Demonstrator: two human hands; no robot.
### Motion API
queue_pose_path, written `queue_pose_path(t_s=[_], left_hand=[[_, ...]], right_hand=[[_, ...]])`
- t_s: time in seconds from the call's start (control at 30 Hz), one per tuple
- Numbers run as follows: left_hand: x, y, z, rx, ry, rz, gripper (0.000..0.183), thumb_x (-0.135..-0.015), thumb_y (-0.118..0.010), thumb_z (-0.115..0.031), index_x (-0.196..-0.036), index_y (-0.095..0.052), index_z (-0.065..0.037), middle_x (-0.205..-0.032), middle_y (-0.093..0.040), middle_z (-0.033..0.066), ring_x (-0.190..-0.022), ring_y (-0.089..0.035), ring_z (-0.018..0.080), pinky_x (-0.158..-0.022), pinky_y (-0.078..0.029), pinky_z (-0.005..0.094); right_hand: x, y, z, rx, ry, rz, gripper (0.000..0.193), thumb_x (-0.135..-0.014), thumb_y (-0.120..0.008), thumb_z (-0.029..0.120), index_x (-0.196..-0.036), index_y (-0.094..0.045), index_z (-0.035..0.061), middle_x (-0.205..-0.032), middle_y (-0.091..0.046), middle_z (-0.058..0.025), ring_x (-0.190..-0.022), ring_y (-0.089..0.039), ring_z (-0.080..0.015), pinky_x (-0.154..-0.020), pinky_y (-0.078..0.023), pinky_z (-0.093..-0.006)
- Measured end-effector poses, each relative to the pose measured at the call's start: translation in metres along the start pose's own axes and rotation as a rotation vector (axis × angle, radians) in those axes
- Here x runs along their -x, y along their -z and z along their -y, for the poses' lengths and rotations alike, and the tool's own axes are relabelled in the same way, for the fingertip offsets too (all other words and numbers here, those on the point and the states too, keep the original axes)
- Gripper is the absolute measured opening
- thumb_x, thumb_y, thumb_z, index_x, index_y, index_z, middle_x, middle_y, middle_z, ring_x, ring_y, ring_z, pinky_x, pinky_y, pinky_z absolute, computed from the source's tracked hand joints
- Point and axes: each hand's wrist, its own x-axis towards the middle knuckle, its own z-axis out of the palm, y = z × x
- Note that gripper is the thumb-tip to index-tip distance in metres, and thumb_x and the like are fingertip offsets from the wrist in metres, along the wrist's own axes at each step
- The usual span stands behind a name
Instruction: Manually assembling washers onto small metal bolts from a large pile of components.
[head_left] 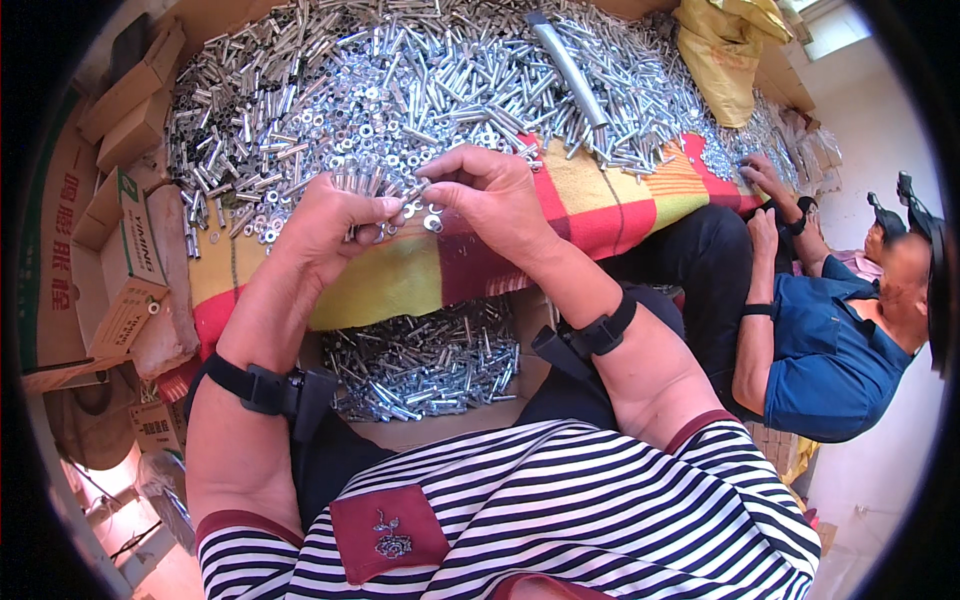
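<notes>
1. The left hand point(335, 218) is closing around a fanned bunch of metal rods point(356, 180); its thumb is lying across them and its fingers are curling beneath, pressed together on the bunch.
2. The right hand point(495, 198) is facing it from just beside; thumb and forefinger are pinching a small metal piece point(424, 186), its exact kind too small to tell.
3. The held rods are standing roughly upright above the near edge of the hardware pile, over a plaid cloth point(395, 268). Whether the small piece is touching the rods: cannot tell.
4. Loose washers point(432, 222) are showing just below the right fingertips.
5. A broad pile of metal fasteners point(450, 85) is spreading beyond both hands; a long curved metal strip point(568, 72) is lying on its right part.
6. Below the cloth, a carton point(455, 425) is holding more fasteners point(430, 368).
7. Left side: an open carton point(128, 255) is sitting near the pile. Far right: a yellow sack point(728, 60) is resting beside the pile.
8. A co-worker in a blue shirt point(825, 345) is sitting at right, one hand point(768, 180) reaching to the pile's edge.
</notes>
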Motion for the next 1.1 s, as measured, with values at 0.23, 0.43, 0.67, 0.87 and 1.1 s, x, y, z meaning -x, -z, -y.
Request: queue_pose_path(t_s=[0.23,0.43,0.67,0.87,1.1], left_hand=[[-0.008,0.014,0.001,0.191,0.261,0.155,0.012,-0.073,-0.069,-0.003,-0.083,-0.064,-0.001,-0.070,-0.063,0.0074,-0.045,-0.044,0.0062,-0.037,-0.027,0.0168],[-0.002,0.004,0.000,0.037,0.091,0.089,0.014,-0.072,-0.070,-0.004,-0.083,-0.063,0.000,-0.068,-0.061,0.0055,-0.046,-0.045,0.0066,-0.038,-0.029,0.0192],[0.009,-0.024,0.006,-0.420,-0.156,0.122,0.020,-0.068,-0.076,-0.008,-0.084,-0.064,-0.005,-0.066,-0.060,-0.0021,-0.049,-0.047,0.0048,-0.045,-0.037,0.0208],[0.004,-0.018,0.011,-0.223,-0.128,-0.047,0.014,-0.074,-0.075,-0.008,-0.082,-0.065,-0.004,-0.066,-0.061,-0.0015,-0.054,-0.050,0.0048,-0.050,-0.041,0.0216],[0.016,0.020,0.000,-0.361,0.169,0.100,0.018,-0.071,-0.070,-0.001,-0.086,-0.061,-0.004,-0.076,-0.065,0.0053,-0.053,-0.050,0.0064,-0.039,-0.029,0.0175]], right_hand=[[0.000,-0.003,-0.008,0.074,0.269,-0.067,0.017,-0.074,-0.068,-0.001,-0.090,-0.071,0.0000,-0.079,-0.066,-0.0071,-0.074,-0.061,-0.0117,-0.067,-0.048,-0.0245],[0.001,0.001,-0.001,0.164,0.017,0.004,0.007,-0.082,-0.067,0.007,-0.085,-0.068,0.0007,-0.074,-0.063,-0.0031,-0.073,-0.058,-0.0092,-0.067,-0.047,-0.0233],[-0.008,-0.011,-0.015,-0.385,-0.001,-0.211,0.054,-0.100,-0.037,0.041,-0.112,-0.055,-0.0084,-0.107,-0.061,-0.0154,-0.106,-0.057,-0.0211,-0.095,-0.043,-0.0334],[0.012,-0.030,0.012,-0.640,-0.006,-0.077,0.076,-0.099,-0.024,0.052,-0.136,-0.026,-0.0154,-0.145,-0.028,-0.0262,-0.138,-0.024,-0.0304,-0.116,-0.014,-0.0394],[0.017,-0.007,-0.003,0.336,0.162,-0.102,0.010,-0.080,-0.065,0.009,-0.088,-0.064,0.0024,-0.090,-0.060,-0.0108,-0.078,-0.060,-0.0246,-0.068,-0.048,-0.0364]])
